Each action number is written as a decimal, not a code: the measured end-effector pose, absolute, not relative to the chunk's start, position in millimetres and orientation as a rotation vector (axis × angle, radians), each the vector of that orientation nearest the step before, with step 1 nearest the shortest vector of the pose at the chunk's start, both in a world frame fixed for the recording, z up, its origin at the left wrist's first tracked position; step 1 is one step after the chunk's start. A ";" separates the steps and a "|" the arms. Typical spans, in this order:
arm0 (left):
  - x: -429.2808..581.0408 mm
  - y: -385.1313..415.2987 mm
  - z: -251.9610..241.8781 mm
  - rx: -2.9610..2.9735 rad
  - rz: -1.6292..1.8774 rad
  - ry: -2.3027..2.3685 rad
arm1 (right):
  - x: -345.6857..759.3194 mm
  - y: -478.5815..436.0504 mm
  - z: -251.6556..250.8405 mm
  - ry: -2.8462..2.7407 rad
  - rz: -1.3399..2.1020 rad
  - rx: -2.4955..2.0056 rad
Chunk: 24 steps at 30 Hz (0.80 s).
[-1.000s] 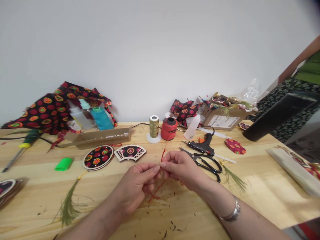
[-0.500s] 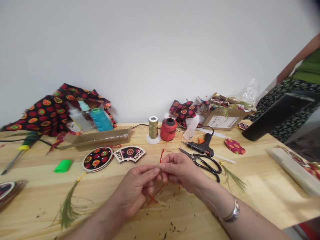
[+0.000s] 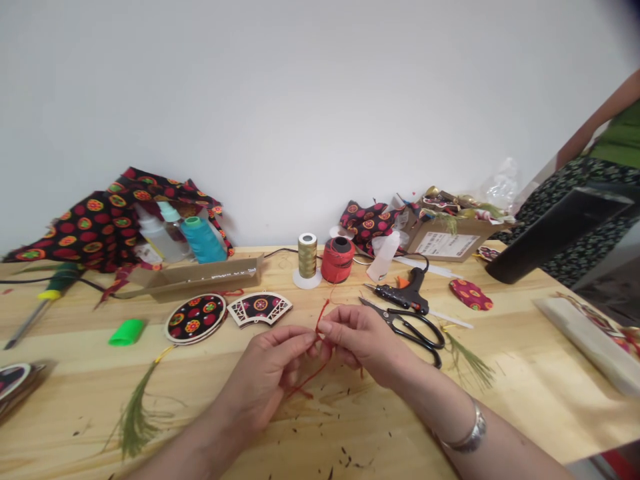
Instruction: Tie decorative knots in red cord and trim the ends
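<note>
Fingertips of my left hand [image 3: 273, 367] and my right hand [image 3: 363, 343] meet at the middle of the table, both pinching a thin red cord [image 3: 324, 312]. One end of the cord sticks up above the fingers; loose strands hang below toward the table. The exact part between the fingertips is hidden. Black-handled scissors [image 3: 413, 333] lie just right of my right hand. Beyond my left hand rests a fan-shaped wooden ornament [image 3: 261, 308] with patterned fabric, beside a round one [image 3: 196, 319] bearing a green tassel [image 3: 139, 417].
Behind the hands stand a gold thread spool [image 3: 307, 257] and a red cord spool [image 3: 338, 260]. A glue gun [image 3: 406, 292] lies right of them, near a full cardboard box [image 3: 443, 240]. A screwdriver [image 3: 40, 303] and green object [image 3: 127, 332] lie left. Another person [image 3: 600, 147] stands right.
My fingertips have shifted slightly on the red cord, with a small gap opening between the hands. The hanging strand is now drawn more to the left.
</note>
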<state>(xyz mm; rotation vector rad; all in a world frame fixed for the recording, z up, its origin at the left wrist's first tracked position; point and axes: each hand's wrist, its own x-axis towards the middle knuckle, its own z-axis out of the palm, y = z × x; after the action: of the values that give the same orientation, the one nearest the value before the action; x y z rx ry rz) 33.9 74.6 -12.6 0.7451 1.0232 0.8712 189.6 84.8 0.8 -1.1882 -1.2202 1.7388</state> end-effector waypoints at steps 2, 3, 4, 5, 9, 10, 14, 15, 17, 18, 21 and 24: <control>32.8 75.7 -12.9 0.722 0.899 1.059 | 191.6 86.1 1.4 -1.352 1.633 -1.254; 32.1 76.3 -13.4 0.720 0.916 1.069 | 192.8 86.9 1.4 -1.424 1.577 -1.277; 31.4 76.8 -14.0 0.722 0.931 1.074 | 193.9 87.6 1.3 -1.501 1.512 -1.292; 30.6 77.4 -14.7 0.723 0.940 1.081 | 195.0 88.1 1.1 -1.574 1.434 -1.311; 28.9 79.2 -16.1 0.713 0.959 1.107 | 197.9 87.0 -0.5 -1.770 1.049 -1.464; 29.0 79.4 -16.1 0.710 0.965 1.111 | 198.2 86.0 -1.1 -1.800 0.973 -1.503; 30.6 78.9 -14.8 0.702 0.994 1.114 | 196.4 78.8 -2.5 -1.891 0.815 -1.510; 31.0 78.4 -14.3 0.698 0.996 1.110 | 195.0 76.2 -2.2 -1.911 0.802 -1.479; 31.3 77.4 -13.2 0.684 0.992 1.092 | 191.3 70.2 -0.5 -1.965 0.770 -1.402; 31.2 76.9 -12.8 0.676 0.987 1.079 | 189.2 67.0 0.6 -2.006 0.741 -1.365; 30.4 76.3 -12.7 0.655 0.975 1.036 | 184.2 58.7 1.8 -2.186 0.572 -1.245; 29.4 76.4 -14.8 0.629 0.956 1.001 | 182.1 54.7 -3.1 -2.407 0.294 -1.080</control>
<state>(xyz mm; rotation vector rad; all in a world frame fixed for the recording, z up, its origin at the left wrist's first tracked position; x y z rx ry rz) 29.4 76.4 -14.8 0.6286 1.0014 0.9564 182.1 54.7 -3.1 -1.0800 -2.4068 0.2941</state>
